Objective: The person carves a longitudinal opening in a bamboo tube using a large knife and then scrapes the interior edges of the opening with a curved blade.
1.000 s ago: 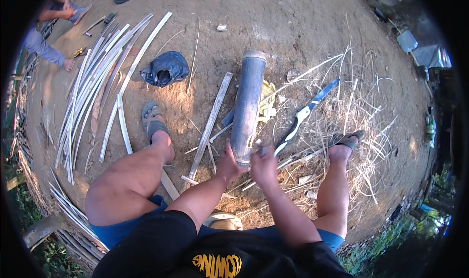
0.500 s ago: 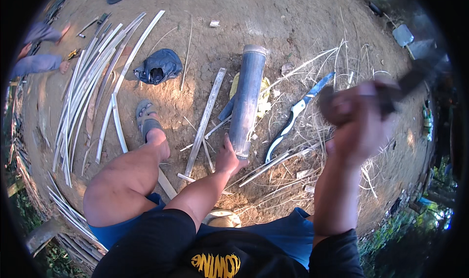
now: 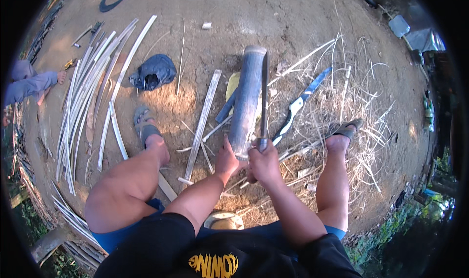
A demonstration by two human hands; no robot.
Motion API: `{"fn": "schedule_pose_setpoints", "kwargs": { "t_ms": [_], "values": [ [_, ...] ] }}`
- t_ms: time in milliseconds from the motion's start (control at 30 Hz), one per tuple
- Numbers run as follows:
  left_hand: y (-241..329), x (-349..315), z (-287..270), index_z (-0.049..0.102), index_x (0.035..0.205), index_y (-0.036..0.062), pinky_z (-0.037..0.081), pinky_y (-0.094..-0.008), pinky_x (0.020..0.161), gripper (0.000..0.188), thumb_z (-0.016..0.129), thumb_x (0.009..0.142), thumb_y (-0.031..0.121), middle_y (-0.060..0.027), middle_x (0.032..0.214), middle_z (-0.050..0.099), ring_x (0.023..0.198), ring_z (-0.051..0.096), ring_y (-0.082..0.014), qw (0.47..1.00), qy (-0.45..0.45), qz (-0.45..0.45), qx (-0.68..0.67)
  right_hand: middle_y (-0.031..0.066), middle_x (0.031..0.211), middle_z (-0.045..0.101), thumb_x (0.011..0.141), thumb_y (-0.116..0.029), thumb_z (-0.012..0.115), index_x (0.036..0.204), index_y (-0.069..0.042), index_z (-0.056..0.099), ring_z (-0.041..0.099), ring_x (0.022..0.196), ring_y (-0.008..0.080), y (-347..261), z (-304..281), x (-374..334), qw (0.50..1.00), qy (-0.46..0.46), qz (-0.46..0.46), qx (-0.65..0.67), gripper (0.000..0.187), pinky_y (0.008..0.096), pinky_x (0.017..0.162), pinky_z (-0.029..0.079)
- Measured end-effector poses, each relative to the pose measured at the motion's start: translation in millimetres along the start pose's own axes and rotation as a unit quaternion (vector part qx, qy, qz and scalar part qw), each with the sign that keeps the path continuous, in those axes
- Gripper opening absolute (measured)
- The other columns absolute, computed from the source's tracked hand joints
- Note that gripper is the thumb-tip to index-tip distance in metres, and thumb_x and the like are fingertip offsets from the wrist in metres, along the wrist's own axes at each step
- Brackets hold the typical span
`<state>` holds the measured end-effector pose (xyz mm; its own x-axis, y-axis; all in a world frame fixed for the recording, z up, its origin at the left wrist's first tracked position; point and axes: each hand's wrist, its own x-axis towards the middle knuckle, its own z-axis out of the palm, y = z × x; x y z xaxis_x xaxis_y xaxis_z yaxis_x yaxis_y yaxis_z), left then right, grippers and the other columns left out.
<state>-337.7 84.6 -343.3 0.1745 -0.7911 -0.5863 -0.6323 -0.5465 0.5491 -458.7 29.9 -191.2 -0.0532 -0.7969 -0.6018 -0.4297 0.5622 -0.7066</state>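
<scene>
Our left hand (image 3: pixel 227 160) has its fingers closed around the near end of a bamboo tube (image 3: pixel 248 92), with the thumb lying up along its left side; some of those fingers are hidden behind it. The bamboo tube stretches away from the left fingers, its pale-rimmed far end well beyond them. Our right hand (image 3: pixel 264 163), just right of the left one, has its fingers wrapped tightly around the handle of a long-bladed knife (image 3: pixel 264 102). The dark, narrow blade points away from the right fingers along the tube's right side; we cannot tell whether the two touch.

Beyond the right fingers and off to their right lies a curved hand saw (image 3: pixel 295 104) with a black-and-white handle. Farther right of them we see a tangle of pale shavings (image 3: pixel 364 117). Near the left fingers, on their left, a flat slat (image 3: pixel 202 126) lies on the bare ground (image 3: pixel 303 21). Farther beyond them, also leftward, sits a crumpled black plastic bag (image 3: pixel 159 69), and past it, well apart from our fingers, a spread of long split strips (image 3: pixel 95 90).
</scene>
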Motion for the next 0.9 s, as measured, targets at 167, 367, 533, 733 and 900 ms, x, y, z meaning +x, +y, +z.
{"fn": "schedule_pose_setpoints", "kwargs": {
  "t_ms": [167,367,533,733,900],
  "values": [
    [1,-8,-2,0.005,0.158,0.0017,0.05,-0.0498,0.1,0.134,0.092,0.063,0.04,-0.0319,0.141,0.044,0.121,0.055,-0.047,0.999,-0.021,-0.036,0.033,0.0068,0.073,0.058,0.094,-0.01,0.059,0.109,-0.001,0.056,0.058,0.063,0.0148,-152,-106,12,0.923,0.137,-0.326,0.154,0.018,0.0307,0.062,0.05],
    [-6,-9,1,0.004,0.158,0.0013,0.046,-0.0497,0.105,0.135,0.092,0.064,0.04,-0.0322,0.143,0.042,0.126,0.051,-0.0475,0.999,-0.018,-0.018,0.036,0.0099,0.079,0.059,0.095,-0.011,0.059,0.111,0.001,0.056,0.059,0.068,0.0182,-145,-129,-2,0.798,0.226,-0.491,0.265,0.021,0.0321,0.066,0.052],
    [12,-8,-3,0.004,0.159,0.0026,0.045,-0.05,0.106,0.134,0.091,0.063,0.04,-0.0326,0.143,0.041,0.126,0.051,-0.0486,0.998,-0.041,-0.011,0.04,0.0192,0.097,0.067,0.092,-0.019,0.062,0.118,0.007,0.055,0.068,0.085,0.0275,69,19,0,0.993,0.006,0.022,-0.114,0.037,0.0388,0.075,0.055],
    [14,-9,-3,0.006,0.158,0.0028,0.046,-0.0514,0.105,0.13,0.089,0.065,0.041,-0.0332,0.14,0.044,0.125,0.053,-0.0488,0.995,-0.059,-0.031,0.069,0.0094,0.083,0.06,0.091,-0.008,0.063,0.121,0.005,0.049,0.062,0.07,0.0184,52,11,4,0.996,-0.042,0.073,0.032,0.035,0.0314,0.064,0.05],
    [1,-3,5,0.009,0.157,0.0002,0.046,-0.0484,0.106,0.124,0.086,0.068,0.038,-0.034,0.143,0.043,0.127,0.052,-0.047,0.999,-0.031,-0.017,-0.003,0.0087,0.082,0.059,0.091,-0.005,0.063,0.127,0.004,0.044,0.061,0.066,0.016,46,19,-17,0.96,-0.105,0.045,0.256,0.041,0.0306,0.059,0.049]
  ]
}}
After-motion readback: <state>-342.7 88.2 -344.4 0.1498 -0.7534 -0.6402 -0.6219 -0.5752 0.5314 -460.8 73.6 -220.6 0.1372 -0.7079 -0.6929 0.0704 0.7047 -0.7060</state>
